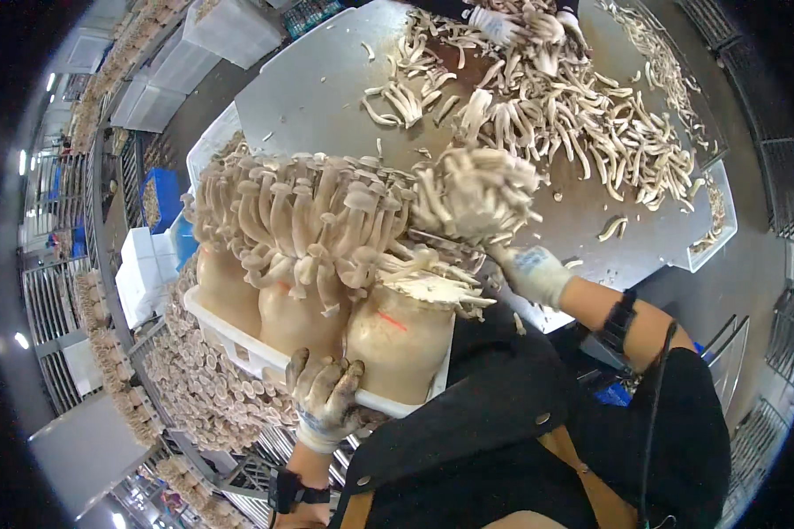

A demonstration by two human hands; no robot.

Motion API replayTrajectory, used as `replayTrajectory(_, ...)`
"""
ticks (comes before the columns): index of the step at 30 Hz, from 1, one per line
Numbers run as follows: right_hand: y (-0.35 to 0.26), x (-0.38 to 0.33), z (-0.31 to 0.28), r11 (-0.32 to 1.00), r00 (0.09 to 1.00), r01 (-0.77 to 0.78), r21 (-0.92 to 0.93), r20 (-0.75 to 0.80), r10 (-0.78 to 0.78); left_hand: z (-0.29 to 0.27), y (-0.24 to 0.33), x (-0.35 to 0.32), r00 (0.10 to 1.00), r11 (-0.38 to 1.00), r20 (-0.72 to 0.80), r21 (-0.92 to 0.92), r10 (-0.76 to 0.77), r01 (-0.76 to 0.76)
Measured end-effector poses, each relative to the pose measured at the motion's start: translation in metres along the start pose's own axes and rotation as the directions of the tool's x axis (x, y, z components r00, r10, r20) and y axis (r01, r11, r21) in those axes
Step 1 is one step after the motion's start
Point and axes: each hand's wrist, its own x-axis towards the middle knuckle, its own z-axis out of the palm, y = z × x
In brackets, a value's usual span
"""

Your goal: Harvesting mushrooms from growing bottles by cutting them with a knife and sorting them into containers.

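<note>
Probably steadying the white crate [268, 360], the left hand [325, 403] grips its rim; right of it, what the right hand [538, 275] grasps is unclear.

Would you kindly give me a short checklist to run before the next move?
Stained white-gloved left hand on the white plastic crate: ok, curled over its edge.
Rightmost beige rounded container cleared of tall mushrooms: ok, pale ragged base on top.
Containers to its left cleared: not ok, dense grey-brown mushroom clusters stand there.
White-gloved right hand gripping firmly: cannot tell, partly hidden.
Pale mushroom clump settled: cannot tell, blurred.
</note>
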Motion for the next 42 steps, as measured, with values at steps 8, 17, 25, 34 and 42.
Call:
replayTrajectory(8, 0.008, 0.002, 0.033, 0.998, 0.987, 0.028, 0.06, -0.158, -0.018, 0.003, 0.0, 0.002, 1.0, 1.0, 0.009, -0.004, -0.003, 0.003)
replayTrajectory(17, 0.015, 0.069, 0.087, 1.0, 0.999, -0.016, 0.012, 0.044, 0.015, 0.005, -0.001, -0.011, 0.999, 0.999, -0.032, -0.038, -0.008, 0.007)
replayTrajectory(25, 0.098, 0.083, 0.066, 0.994, 0.999, -0.032, -0.105, 0.011, 0.033, 0.015, 0.001, -0.029, 1.0, 1.0, -0.027, -0.003, -0.014, 0.014)
replayTrajectory(34, 0.05, -0.051, -0.046, 0.981, 0.683, 0.057, -0.187, -0.71, -0.175, -0.004, -0.006, -0.015, 0.91, 0.913, -0.187, 0.105, -0.371, 0.394)
replayTrajectory(42, -0.205, -0.038, -0.081, 0.767, 0.593, 0.566, -0.304, -0.496, -0.634, -0.028, -0.007, 0.016, 0.799, 0.786, 0.161, 0.367, -0.58, 0.497)
